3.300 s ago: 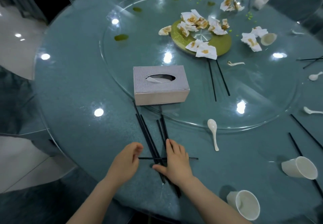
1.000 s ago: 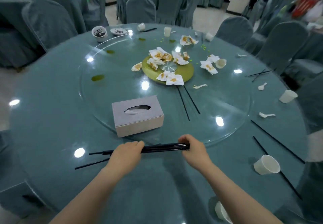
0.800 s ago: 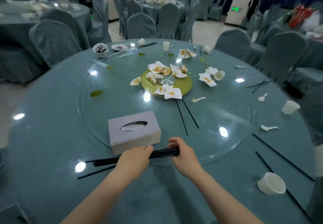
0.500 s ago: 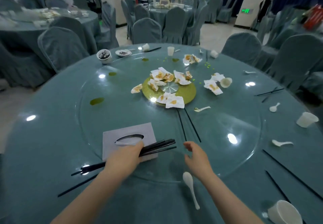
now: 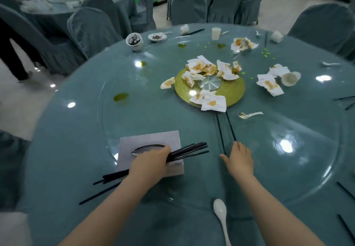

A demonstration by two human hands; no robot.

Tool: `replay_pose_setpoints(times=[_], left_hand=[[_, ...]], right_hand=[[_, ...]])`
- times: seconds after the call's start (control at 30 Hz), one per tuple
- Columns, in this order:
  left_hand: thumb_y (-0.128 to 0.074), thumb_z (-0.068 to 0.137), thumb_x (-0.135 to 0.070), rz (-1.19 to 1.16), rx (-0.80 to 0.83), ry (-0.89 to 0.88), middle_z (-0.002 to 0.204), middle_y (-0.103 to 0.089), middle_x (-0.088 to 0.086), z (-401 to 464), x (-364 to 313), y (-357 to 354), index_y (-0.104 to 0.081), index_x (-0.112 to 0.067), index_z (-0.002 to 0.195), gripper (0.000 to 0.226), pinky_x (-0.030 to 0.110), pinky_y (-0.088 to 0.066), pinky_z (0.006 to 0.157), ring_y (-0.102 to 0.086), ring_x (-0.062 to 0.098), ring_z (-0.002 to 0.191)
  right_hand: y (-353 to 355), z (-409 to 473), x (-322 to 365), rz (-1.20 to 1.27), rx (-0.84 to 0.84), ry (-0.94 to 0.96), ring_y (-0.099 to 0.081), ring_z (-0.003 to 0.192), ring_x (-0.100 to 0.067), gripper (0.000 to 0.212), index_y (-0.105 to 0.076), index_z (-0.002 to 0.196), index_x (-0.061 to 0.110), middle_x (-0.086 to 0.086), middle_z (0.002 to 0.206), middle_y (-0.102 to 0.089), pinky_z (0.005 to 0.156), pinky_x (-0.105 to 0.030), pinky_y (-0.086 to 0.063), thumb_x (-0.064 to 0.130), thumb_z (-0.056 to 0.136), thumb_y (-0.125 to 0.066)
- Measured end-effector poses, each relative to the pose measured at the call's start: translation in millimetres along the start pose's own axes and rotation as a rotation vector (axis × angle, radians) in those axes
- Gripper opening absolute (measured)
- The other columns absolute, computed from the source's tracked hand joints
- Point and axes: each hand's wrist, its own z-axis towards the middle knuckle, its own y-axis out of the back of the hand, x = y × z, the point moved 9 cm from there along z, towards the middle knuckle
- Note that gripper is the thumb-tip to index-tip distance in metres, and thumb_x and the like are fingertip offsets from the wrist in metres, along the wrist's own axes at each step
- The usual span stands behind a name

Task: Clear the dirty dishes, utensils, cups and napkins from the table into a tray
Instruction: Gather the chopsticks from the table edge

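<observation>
Head view: my left hand point(image 5: 148, 166) grips a bundle of black chopsticks point(image 5: 189, 149) mid-length, held over the grey tissue box point(image 5: 134, 140) at the near edge of the glass turntable point(image 5: 288, 149). My right hand point(image 5: 240, 159) lies flat and relaxed on the glass, its fingers straight, touching the near ends of a loose pair of chopsticks point(image 5: 224, 126) that runs toward the table's centre. A white spoon point(image 5: 221, 215) lies at the table's near edge. Stained napkins point(image 5: 211, 101) litter the gold centre disc point(image 5: 234, 90).

Grey tissue box point(image 5: 149, 142) on the glass turntable point(image 5: 288, 149).
</observation>
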Motion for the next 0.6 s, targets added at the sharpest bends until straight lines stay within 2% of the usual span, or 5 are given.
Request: replay_pose_setpoints(times=[0.1, 0.17, 0.37, 0.5, 0.6], left_hand=[[-0.041, 0.095, -0.033, 0.005, 0.013, 0.007, 0.087, -0.065, 0.002, -1.5, -2.4, -4.0, -0.035, -0.027, 0.089, 0.011, 0.032, -0.037, 0.053, -0.057, 0.028, 0.067], [-0.04, 0.095, -0.03, -0.017, 0.018, 0.019, 0.087, -0.065, 0.002, -4.7, -3.4, -4.4, -0.035, -0.027, 0.089, 0.009, 0.032, -0.037, 0.053, -0.058, 0.028, 0.068], [-0.044, 0.092, -0.024, -0.14, 0.002, 0.074, 0.071, -0.053, -0.003, -20.1, 0.2, -7.0, -0.036, -0.025, 0.082, 0.012, 0.032, -0.037, 0.053, -0.053, 0.024, 0.064], [-0.049, 0.092, -0.024, -0.422, 0.022, 0.151, 0.073, -0.055, -0.008, -31.0, 5.5, -13.9, -0.048, -0.023, 0.082, 0.009, 0.028, -0.037, 0.055, -0.053, 0.016, 0.068], [-0.053, 0.092, -0.025, -0.628, 0.008, 0.201, 0.068, -0.058, -0.005, -39.4, 5.3, -12.9, -0.051, -0.023, 0.078, 0.014, 0.027, -0.04, 0.053, -0.055, 0.014, 0.061]], right_hand=[[5.4, -4.6, -6.6, 0.022, -0.101, 0.022, -0.046, 0.104, -0.032, 0.03, -0.05, 0.122, 0.004, -0.016, 0.119, -0.051, 0.085, -0.037, -0.041, 0.009, 0.092, -0.05], [6.2, -11.3, -19.6, 0.108, -0.097, -0.04, -0.05, 0.094, -0.035, 0.029, -0.056, 0.114, 0.003, -0.018, 0.108, -0.053, 0.077, -0.037, -0.042, -0.001, 0.088, -0.044], [-4.4, -37.7, -50.0, 0.076, 0.074, -0.193, -0.057, 0.102, -0.034, 0.022, -0.055, 0.107, -0.001, -0.019, 0.112, -0.06, 0.08, -0.034, -0.045, 0.003, 0.09, -0.042], [-10.0, -63.3, -55.5, 0.016, 0.139, -0.203, -0.05, 0.115, -0.029, 0.026, -0.044, 0.117, -0.004, -0.018, 0.124, -0.051, 0.091, -0.029, -0.042, 0.002, 0.092, -0.041], [-7.7, -83.1, -58.3, 0.124, 0.161, -0.241, -0.049, 0.113, -0.031, 0.025, -0.044, 0.118, -0.004, -0.017, 0.121, -0.048, 0.083, -0.029, -0.039, 0.002, 0.093, -0.04]])
